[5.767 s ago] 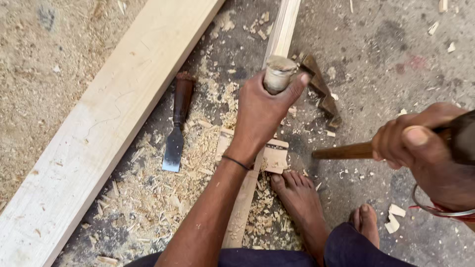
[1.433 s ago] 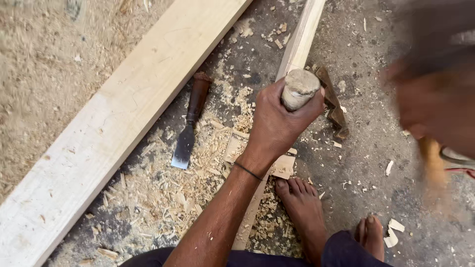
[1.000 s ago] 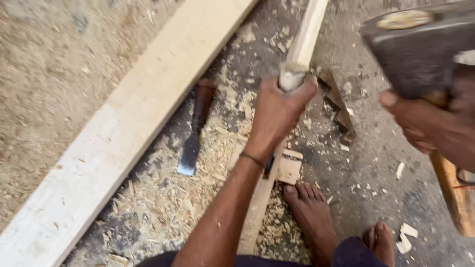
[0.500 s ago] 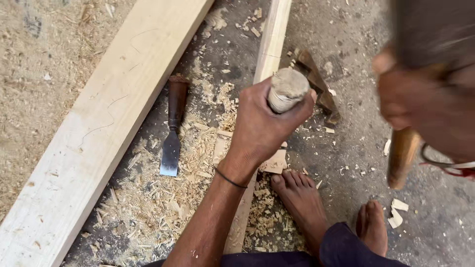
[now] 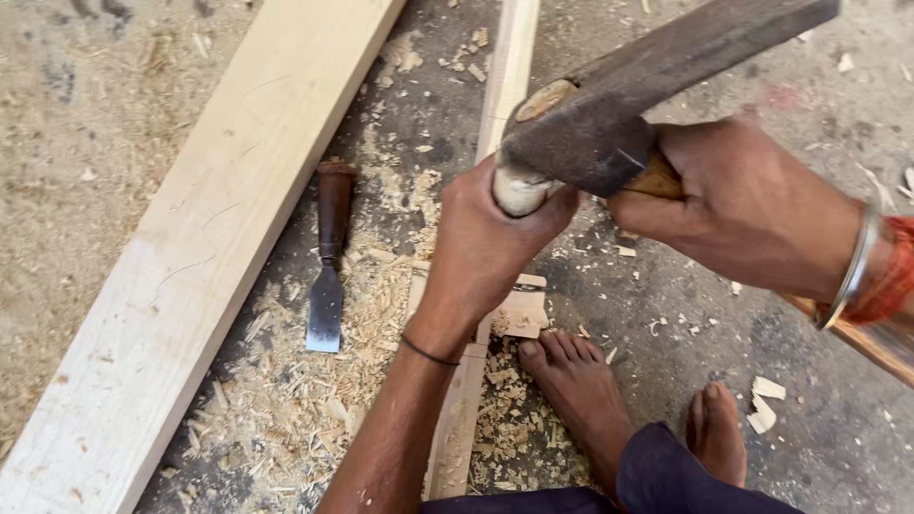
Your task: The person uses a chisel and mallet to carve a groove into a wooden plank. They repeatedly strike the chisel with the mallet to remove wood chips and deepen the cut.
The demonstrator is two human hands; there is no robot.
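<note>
Two hands engaged: left hand [image 5: 495, 238] grip clamped round chisel handle [image 5: 519, 190], right hand [image 5: 752, 205] clenching hammer [image 5: 590, 133] touching its top; narrow strip [image 5: 509, 67] edge beneath.

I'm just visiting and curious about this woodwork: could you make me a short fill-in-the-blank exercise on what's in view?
1. The left hand grips a chisel handle with a pale ____ top.
2. The right hand holds a ____ whose head meets that handle.
3. A spare chisel lies between the wide plank and the ____ strip of wood.
4. One bare ____ rests beside the strip.

Missing words: wooden; hammer; narrow; foot
</note>
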